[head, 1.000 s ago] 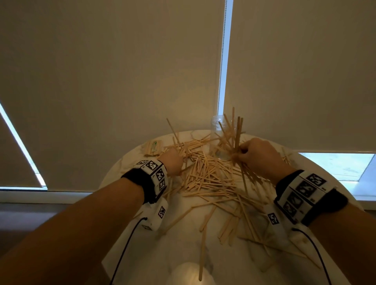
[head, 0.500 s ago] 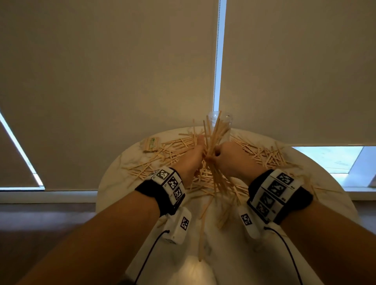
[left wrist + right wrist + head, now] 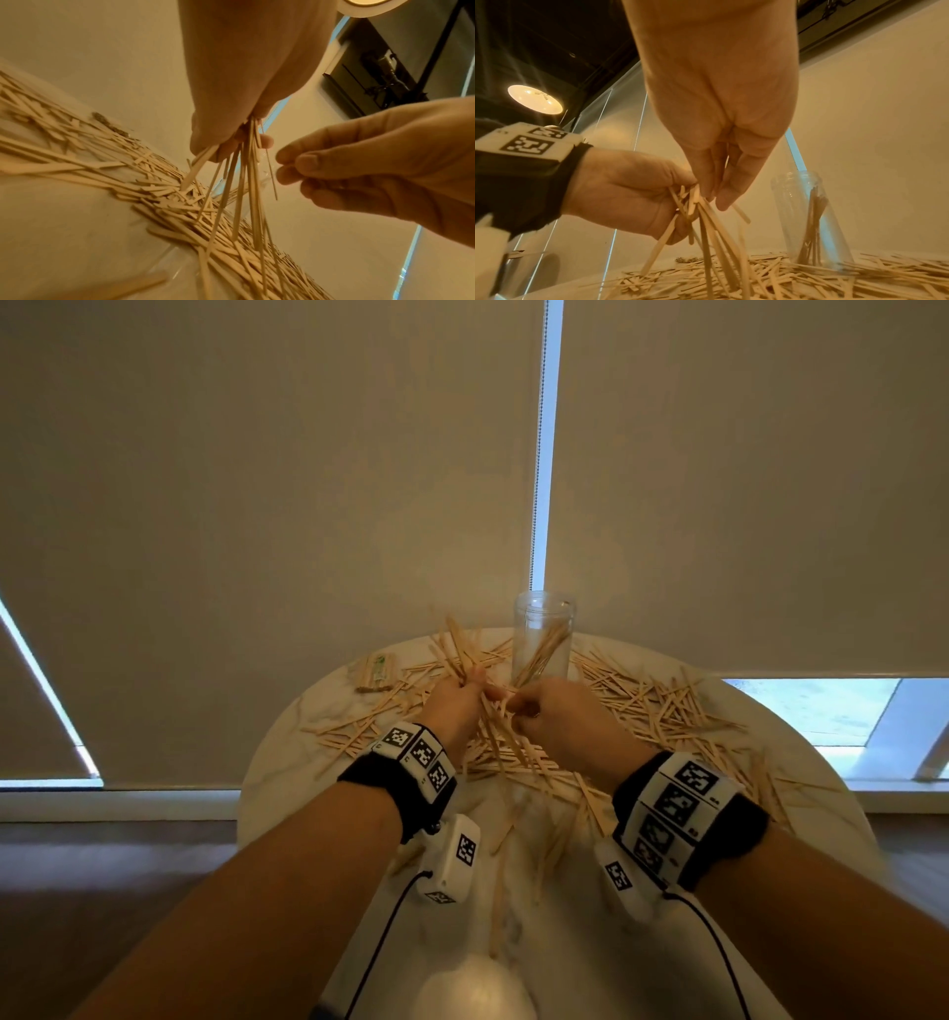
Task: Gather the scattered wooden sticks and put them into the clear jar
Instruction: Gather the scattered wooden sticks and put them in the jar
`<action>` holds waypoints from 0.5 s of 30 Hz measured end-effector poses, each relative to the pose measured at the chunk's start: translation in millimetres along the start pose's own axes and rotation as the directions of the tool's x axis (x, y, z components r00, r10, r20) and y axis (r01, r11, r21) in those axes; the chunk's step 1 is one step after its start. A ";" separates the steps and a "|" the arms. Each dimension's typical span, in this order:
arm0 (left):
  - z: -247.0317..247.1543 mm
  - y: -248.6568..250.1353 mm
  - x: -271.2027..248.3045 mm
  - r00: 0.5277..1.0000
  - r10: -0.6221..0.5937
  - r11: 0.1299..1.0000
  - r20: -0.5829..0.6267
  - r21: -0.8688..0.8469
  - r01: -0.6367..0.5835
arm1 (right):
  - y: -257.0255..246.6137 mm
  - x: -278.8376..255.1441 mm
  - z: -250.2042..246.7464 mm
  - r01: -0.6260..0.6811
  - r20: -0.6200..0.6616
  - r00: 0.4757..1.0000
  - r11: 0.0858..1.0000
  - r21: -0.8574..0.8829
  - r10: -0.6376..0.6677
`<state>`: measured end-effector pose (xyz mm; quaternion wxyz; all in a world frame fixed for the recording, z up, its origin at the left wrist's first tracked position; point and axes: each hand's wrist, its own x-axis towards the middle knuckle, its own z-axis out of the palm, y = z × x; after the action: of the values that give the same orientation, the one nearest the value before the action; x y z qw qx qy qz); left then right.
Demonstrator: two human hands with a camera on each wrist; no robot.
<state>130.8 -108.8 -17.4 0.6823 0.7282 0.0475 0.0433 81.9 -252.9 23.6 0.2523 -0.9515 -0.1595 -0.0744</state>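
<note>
Pale wooden sticks (image 3: 642,706) lie scattered over the round white table (image 3: 308,762). The clear jar (image 3: 543,634) stands upright at the far edge with a few sticks leaning inside; it also appears in the right wrist view (image 3: 811,223). Just in front of the jar, my left hand (image 3: 457,701) grips a splayed bundle of sticks (image 3: 244,182), whose lower ends reach down to the pile. My right hand (image 3: 544,711) sits close beside it. Its thumb and fingertips (image 3: 713,190) pinch at the bundle's upper ends.
A small wrapped packet (image 3: 377,671) lies at the far left of the table. Closed roller blinds hang right behind the jar. Loose sticks (image 3: 500,880) trail toward the near edge, where a lamp glare (image 3: 472,988) shows.
My right hand brought its bundle from the right to the middle, lower in front of the jar. My left hand left the pile and took hold of that bundle.
</note>
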 end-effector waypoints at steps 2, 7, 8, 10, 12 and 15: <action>-1.7 1.7 -0.9 1.000 0.002 0.999 -0.004 -0.042 -0.002 | 6.3 0.9 -0.8 -0.013 -0.063 0.998 1.000 0.011 0.014; 8.6 4.3 -7.3 0.997 0.074 0.991 0.002 -0.111 -0.074 | 9.2 10.0 -7.5 -0.048 -0.098 0.994 0.997 0.060 0.053; 11.5 4.2 -7.0 0.997 0.067 0.991 0.023 -0.120 -0.064 | 6.9 11.0 -7.2 -0.036 -0.049 0.998 0.998 0.050 0.038; 19.9 4.0 -8.6 0.998 0.052 0.991 0.035 -0.129 -0.047 | 0.4 11.1 -2.0 0.014 -0.003 1.000 1.000 0.006 -0.014; 27.6 5.4 -9.8 0.998 0.062 0.989 -0.012 -0.135 -0.063 | -2.9 10.3 3.6 0.054 -0.060 0.997 0.998 0.009 -0.054; 31.0 6.0 -6.4 0.997 0.067 0.993 -0.037 -0.098 -0.071 | 0.1 9.7 6.7 0.059 -0.131 0.990 0.994 0.094 -0.046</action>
<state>128.5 -140.6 -13.5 0.7148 0.6938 0.0316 0.0815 91.4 -247.0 19.9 0.3062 -0.9267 -0.1715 -0.1341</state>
